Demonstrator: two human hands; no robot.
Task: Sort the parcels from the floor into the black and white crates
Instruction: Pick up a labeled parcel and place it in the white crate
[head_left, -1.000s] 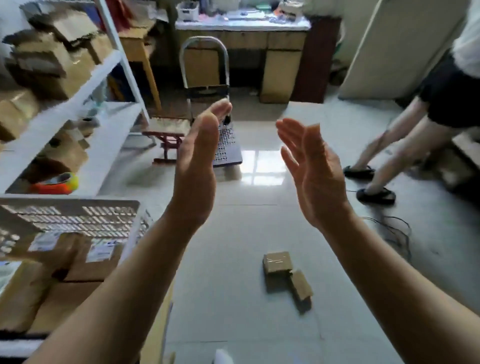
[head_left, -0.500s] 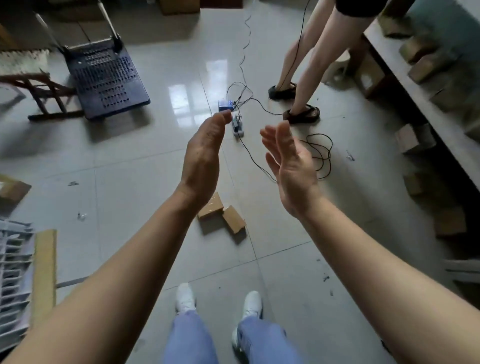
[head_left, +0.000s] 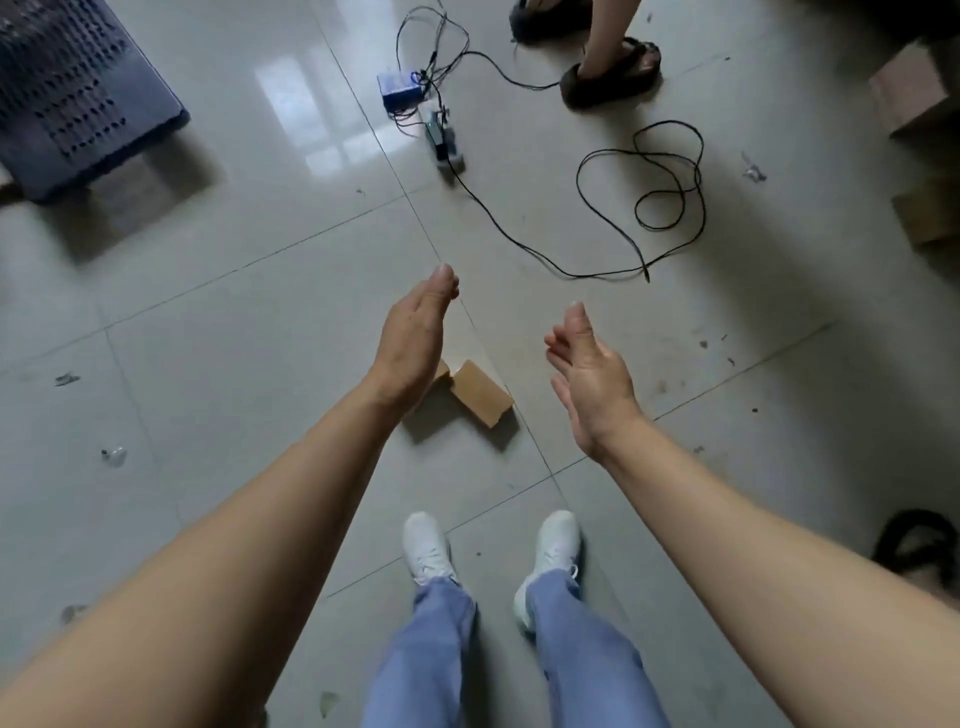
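**Both hands open, parcels on the floor between them**

Your left hand (head_left: 415, 343) is raised at centre frame, fingers straight and held together, palm turned inward, with nothing in it. Your right hand (head_left: 592, 384) is just right of centre, its palm facing the left one, fingers straight and slightly spread, also holding nothing. The two hands are apart, with a clear gap between them.

The task's things lie on the tiled floor (head_left: 234, 338) at centre frame. One brown parcel (head_left: 480, 392) shows plainly in the gap, lying at a slant. A second parcel (head_left: 441, 371) sits against its left end, mostly hidden behind your left wrist. Neither hand has hold of them.

Your white shoes (head_left: 428, 545) stand at lower centre, near the parcels. A black cable (head_left: 702, 182) loops across the upper right and runs towards a small blue box (head_left: 400, 93) at top centre. A dark perforated platform (head_left: 78, 93) fills the upper left. Another person's sandalled foot (head_left: 613, 78) shows at the top, and brown boxes (head_left: 914, 98) sit at the right edge
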